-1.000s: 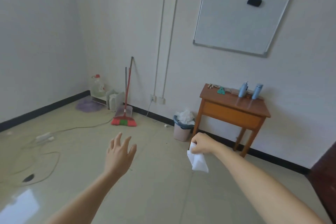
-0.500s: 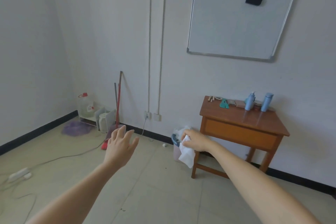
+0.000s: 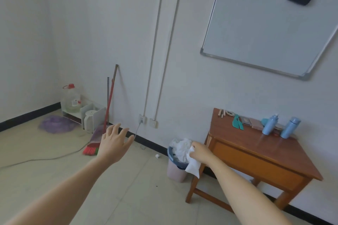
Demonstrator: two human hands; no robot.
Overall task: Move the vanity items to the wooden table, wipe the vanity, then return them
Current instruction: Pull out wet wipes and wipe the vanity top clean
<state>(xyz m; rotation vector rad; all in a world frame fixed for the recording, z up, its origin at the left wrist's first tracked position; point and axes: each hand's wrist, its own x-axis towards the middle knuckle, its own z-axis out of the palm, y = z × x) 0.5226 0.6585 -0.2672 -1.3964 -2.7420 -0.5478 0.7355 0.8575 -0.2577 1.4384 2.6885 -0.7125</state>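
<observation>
The right hand (image 3: 200, 152) pinches a white tissue (image 3: 193, 167) close by the waste bin (image 3: 175, 172), beside the wooden worktop (image 3: 256, 151). The left hand (image 3: 113, 144) hangs in the air, fingers spread, holding nothing. Blue bottles (image 3: 270, 124) stand at the worktop's back edge

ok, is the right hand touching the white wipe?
Touching. The head view shows the right hand pinching the top edge of the white wipe, which hangs down below its fingers.
</observation>
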